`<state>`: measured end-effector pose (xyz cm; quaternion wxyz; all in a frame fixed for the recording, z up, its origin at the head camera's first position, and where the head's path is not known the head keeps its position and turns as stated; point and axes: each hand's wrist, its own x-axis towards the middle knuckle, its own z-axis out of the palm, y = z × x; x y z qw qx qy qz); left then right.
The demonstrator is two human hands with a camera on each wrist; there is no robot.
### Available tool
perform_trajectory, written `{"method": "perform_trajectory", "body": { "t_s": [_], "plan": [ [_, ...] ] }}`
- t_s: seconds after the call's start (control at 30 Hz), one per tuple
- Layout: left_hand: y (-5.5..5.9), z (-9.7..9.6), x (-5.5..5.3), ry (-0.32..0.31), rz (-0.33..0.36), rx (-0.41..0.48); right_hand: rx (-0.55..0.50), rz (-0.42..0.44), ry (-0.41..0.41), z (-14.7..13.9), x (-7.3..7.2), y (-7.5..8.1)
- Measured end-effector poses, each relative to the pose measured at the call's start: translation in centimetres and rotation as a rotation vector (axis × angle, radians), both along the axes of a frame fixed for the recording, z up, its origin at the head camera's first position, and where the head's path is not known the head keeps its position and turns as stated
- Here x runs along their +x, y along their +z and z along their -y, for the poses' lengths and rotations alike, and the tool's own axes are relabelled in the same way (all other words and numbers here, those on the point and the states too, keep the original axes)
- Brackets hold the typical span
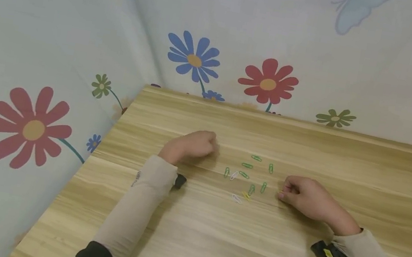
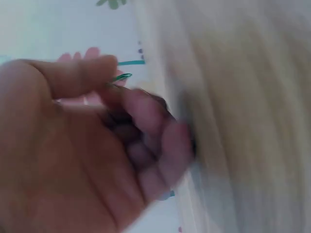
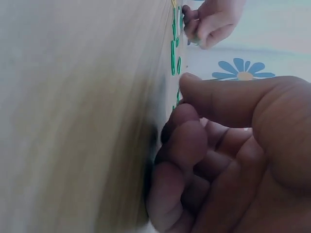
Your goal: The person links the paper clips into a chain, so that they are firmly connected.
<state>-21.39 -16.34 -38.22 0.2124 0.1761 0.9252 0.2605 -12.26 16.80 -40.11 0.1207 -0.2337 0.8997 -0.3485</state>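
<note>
Your left hand [image 1: 194, 143] pinches green clip [image 2: 123, 76], right hand [image 1: 311, 201] yellow clip [image 1: 281, 191]; loose clips [image 1: 247, 165] between, on wood-grain table [image 1: 186, 240]; flowered cloth [image 1: 241, 20] behind.

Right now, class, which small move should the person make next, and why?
Probably the left hand should lay its green clip on the table: it pinches that clip, so its grip needs freeing before taking another of the loose green clips between that hand and the right hand.

2 arms [image 1: 138, 208] fwd; L grip [image 1: 196, 143], R grip [image 1: 308, 198] pinching.
</note>
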Motion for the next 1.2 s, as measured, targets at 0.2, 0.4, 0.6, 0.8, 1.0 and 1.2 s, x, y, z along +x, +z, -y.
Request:
{"method": "perform_trajectory", "body": {
  "t_s": [0.2, 0.4, 0.6, 0.8, 1.0, 1.2],
  "plan": [
    [0.7, -0.2, 0.1, -0.011, 0.079, 0.421, -0.100, 0.022, -0.051, 0.1, 0.1, 1.4],
    [2.2, -1.1, 1.0, -0.143, 0.063, 0.704, -0.245, 0.012, -0.098, 0.9, -0.2, 5.0],
    [3.3, -2.0, 2.2, -0.215, 0.021, 0.822, -0.403, -0.015, -0.145, 2.0, -0.5, 8.1],
    [4.6, -3.7, 3.5, -0.153, -0.029, 0.899, -0.779, 0.043, -0.051, 3.1, -0.8, 9.8],
    [5.8, -5.0, 4.8, -0.065, -0.048, 1.006, -0.906, 0.003, -0.032, 4.3, -0.8, 9.9],
    [6.4, -5.9, 5.9, 0.020, -0.005, 1.136, -0.610, -0.259, -0.130, 5.2, -0.1, 9.7]
  ]
}}
